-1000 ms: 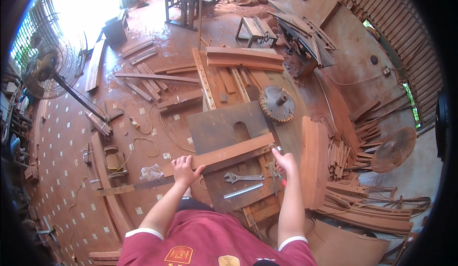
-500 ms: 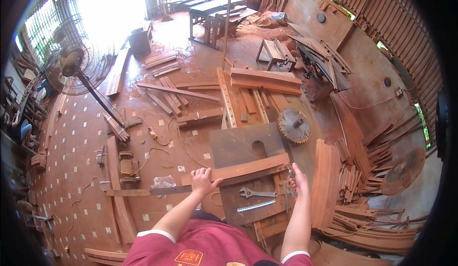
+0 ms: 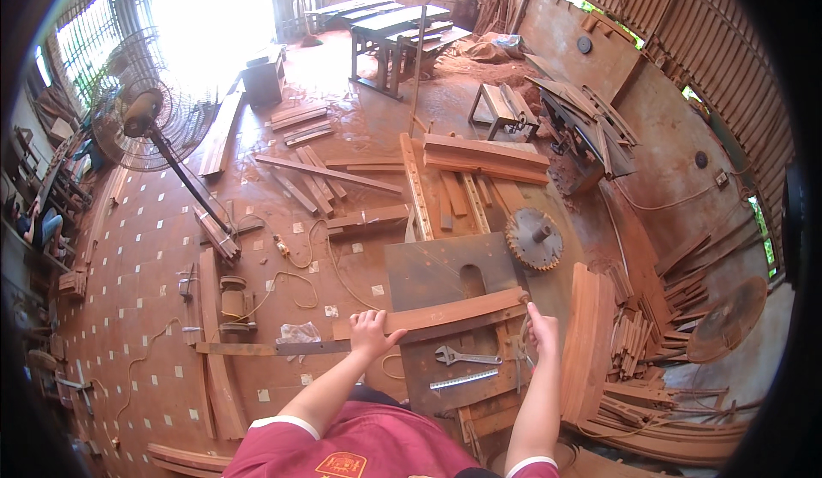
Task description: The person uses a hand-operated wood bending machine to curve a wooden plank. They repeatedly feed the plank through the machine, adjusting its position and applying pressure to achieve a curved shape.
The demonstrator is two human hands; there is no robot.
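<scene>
A long reddish wooden board (image 3: 449, 313) lies across the dark metal table plate (image 3: 428, 264), along a long dark metal straight bar (image 3: 321, 347). My left hand (image 3: 370, 332) is closed over the board's left part, thumb stretched to the right. By the board's right end, my right hand (image 3: 542, 331) is closed around a small metal thing, mostly hidden by the fingers. Nearer to me on the plate are an adjustable wrench (image 3: 467, 356) and a short white ruler (image 3: 463, 379).
A toothed circular saw blade (image 3: 534, 239) lies beyond the plate, at the right. Thick timber (image 3: 586, 341) stands beside my right arm. A pedestal fan (image 3: 144, 114) is at the left. Cords (image 3: 334, 264) and wood strips (image 3: 295, 182) lie on the tiled floor.
The whole view has shifted slightly, so everything sits a little further right and lower. My right hand has turned a little at the board's end; my left hand stays on the board.
</scene>
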